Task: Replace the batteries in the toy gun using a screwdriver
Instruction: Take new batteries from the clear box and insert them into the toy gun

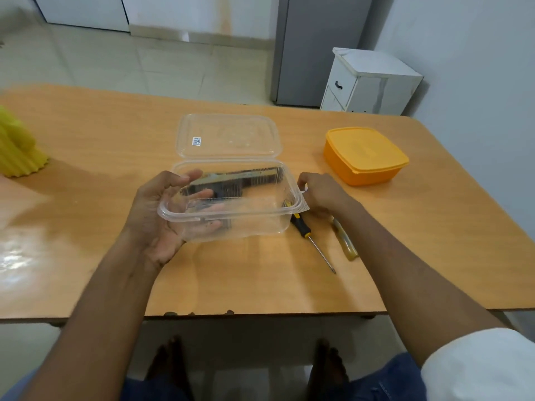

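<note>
you have a clear plastic container (231,198) in front of you on the wooden surface (101,134), its hinged lid (228,136) thrown open and lying flat behind it. your left hand (162,215) cups the container's left end from below and the side, fingers curled around the wall and seen through the plastic. your right hand (321,192) pinches the rim at the container's right end, thumb and fingers closed on the edge. the toy gun (231,180), dark with a lighter strip, shows through the clear walls near the far side; its long axis runs left to right, but through the ribbed plastic you cannot tell which end is the muzzle or whether it lies inside the container or just behind it. just beside the container's right near corner lies a screwdriver (314,241) with a black and yellow handle, its handle towards the container and its tip pointing towards you and to the right. a second, amber-handled tool (344,240) lies near it, partly under your right wrist. an orange lidded box (364,154) stands well apart to the right, and a yellow ribbed object (20,146) sits at the far left edge.
</note>
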